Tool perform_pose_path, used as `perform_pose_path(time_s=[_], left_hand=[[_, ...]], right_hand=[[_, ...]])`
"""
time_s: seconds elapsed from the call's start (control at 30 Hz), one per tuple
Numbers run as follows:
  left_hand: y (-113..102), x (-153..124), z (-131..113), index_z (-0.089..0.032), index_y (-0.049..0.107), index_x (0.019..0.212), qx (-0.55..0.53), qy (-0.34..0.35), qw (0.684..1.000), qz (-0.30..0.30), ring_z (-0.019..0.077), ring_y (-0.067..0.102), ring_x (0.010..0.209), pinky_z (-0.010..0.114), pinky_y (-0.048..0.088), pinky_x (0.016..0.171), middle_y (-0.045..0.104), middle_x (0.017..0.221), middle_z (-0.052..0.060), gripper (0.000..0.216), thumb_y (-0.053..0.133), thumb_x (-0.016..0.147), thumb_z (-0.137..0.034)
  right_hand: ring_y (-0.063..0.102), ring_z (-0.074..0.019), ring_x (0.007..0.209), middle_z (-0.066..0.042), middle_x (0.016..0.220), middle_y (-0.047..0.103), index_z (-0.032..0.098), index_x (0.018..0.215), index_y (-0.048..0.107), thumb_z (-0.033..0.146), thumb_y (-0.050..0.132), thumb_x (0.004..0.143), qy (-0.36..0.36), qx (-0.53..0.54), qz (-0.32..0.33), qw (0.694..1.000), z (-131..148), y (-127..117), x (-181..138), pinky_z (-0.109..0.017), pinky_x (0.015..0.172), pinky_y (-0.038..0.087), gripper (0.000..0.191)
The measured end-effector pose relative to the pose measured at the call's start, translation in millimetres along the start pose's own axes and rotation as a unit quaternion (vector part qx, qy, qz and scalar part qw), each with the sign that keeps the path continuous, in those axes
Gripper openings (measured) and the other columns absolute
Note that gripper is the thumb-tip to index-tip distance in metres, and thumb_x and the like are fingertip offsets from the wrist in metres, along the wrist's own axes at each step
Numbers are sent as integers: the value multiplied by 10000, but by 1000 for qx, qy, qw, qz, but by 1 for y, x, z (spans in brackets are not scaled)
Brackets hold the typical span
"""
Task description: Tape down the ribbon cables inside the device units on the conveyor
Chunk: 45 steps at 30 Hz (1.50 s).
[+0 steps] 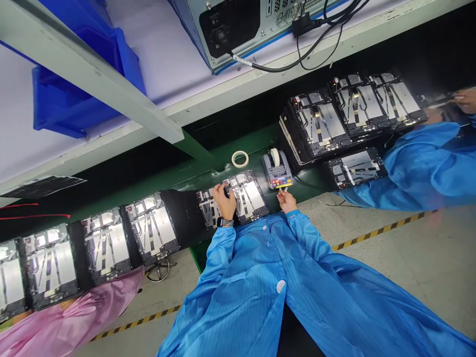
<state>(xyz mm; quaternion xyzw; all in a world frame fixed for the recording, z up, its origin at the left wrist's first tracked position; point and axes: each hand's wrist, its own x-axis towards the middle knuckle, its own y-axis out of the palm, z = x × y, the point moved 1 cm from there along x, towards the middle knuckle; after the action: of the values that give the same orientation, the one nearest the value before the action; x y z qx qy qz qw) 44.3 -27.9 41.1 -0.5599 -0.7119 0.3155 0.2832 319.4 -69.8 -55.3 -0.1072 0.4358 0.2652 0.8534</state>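
Note:
My left hand (225,203) rests over the inner edge of an opened, flat electronic panel (250,197), its fingers bent and slightly apart. Part of a second panel (209,207) shows beneath and left of that hand. Silver plates, dark flat cables and small boards cover both. At the front of a grey tape dispenser (275,172), my right hand (287,201) pinches a short strip of tape at the outlet. A roll of pale tape (274,157) sits in the dispenser. Behind the panels lies a loose tape ring (240,159).
More panels (150,228) line the bench at left, near a co-worker's pink sleeve (89,312). Stacked panels (320,124) stand at right, by another co-worker's blue sleeve (427,163). A shelf post (111,84), blue bins (85,79) and a computer case (238,29) are above.

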Motion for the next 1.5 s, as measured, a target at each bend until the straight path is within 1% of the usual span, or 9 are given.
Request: perform_pose_path(time_s=[0.2, 0.37, 0.53, 0.7, 0.87, 1.0, 1.13, 1.3, 1.5], left_hand=[[23, 6, -17, -164, 585, 1421, 16, 25, 997, 69, 413, 326, 1534, 609, 234, 1267, 404, 1583, 247, 530, 665, 942, -375], [42, 12, -31, -146, 555, 1440, 43, 33, 996, 74, 461, 273, 1566, 677, 140, 1276, 358, 1636, 283, 710, 777, 860, -490], [64, 34, -46, -132, 577, 1399, 54, 33, 996, 70, 459, 271, 1570, 699, 59, 1279, 373, 1628, 297, 677, 777, 859, -487], [65, 52, -37, -161, 601, 1403, 86, 53, 985, 143, 417, 411, 1489, 644, 195, 1254, 511, 1527, 259, 597, 746, 887, -425], [70, 74, -14, -200, 625, 1402, 116, 58, 975, 180, 403, 491, 1412, 642, 234, 1224, 609, 1447, 217, 558, 719, 912, -448], [65, 72, -18, -205, 637, 1400, 119, 49, 971, 199, 402, 511, 1375, 627, 252, 1209, 639, 1425, 209, 551, 713, 918, -460], [57, 66, -28, -231, 641, 1416, 115, 56, 969, 214, 387, 527, 1358, 575, 282, 1196, 676, 1384, 187, 516, 668, 957, -466], [53, 72, -26, -334, 611, 1454, 155, 39, 960, 230, 366, 531, 1360, 523, 282, 1208, 667, 1408, 127, 568, 704, 929, -528], [48, 75, -28, -355, 587, 1480, 139, 26, 959, 245, 384, 532, 1347, 522, 291, 1193, 668, 1394, 120, 639, 745, 889, -542]], right_hand=[[600, -130, 522, 88, 588, 578, 262, 838, 458, 208, 831, 715, -21, -30, -37, 999, 2, -17, -22, -262, 515, 571, 395], [664, -149, 729, 22, 861, 682, 245, 1196, 530, 348, 777, 779, -272, -119, 39, 954, 16, -37, -75, -277, 679, 578, 495], [650, -190, 861, -53, 1028, 672, 240, 1300, 564, 401, 685, 898, -403, -246, 197, 859, 33, 16, -100, -335, 794, 566, 450], [646, -229, 949, -70, 1114, 654, 236, 1376, 541, 272, 612, 909, -451, -322, 227, 801, 44, 81, -83, -405, 891, 572, 474], [577, -276, 1274, -89, 1327, 584, 297, 1518, 457, 187, 663, 924, -514, -471, 268, 665, 60, 128, -66, -456, 1104, 505, 639], [544, -300, 1331, -124, 1386, 545, 248, 1553, 438, 96, 737, 865, -516, -562, 316, 564, 69, 150, -61, -462, 1150, 460, 765], [525, -327, 1362, -173, 1409, 532, 158, 1566, 417, 81, 774, 839, -518, -592, 343, 513, 71, 158, -49, -493, 1189, 424, 814], [520, -361, 1385, -183, 1441, 518, 207, 1626, 320, 130, 819, 826, -516, -615, 373, 466, 74, 168, -36, -558, 1167, 444, 946], [513, -374, 1397, -190, 1455, 505, 215, 1642, 283, 166, 832, 832, -499, -640, 378, 446, 83, 167, -41, -559, 1149, 458, 980]])
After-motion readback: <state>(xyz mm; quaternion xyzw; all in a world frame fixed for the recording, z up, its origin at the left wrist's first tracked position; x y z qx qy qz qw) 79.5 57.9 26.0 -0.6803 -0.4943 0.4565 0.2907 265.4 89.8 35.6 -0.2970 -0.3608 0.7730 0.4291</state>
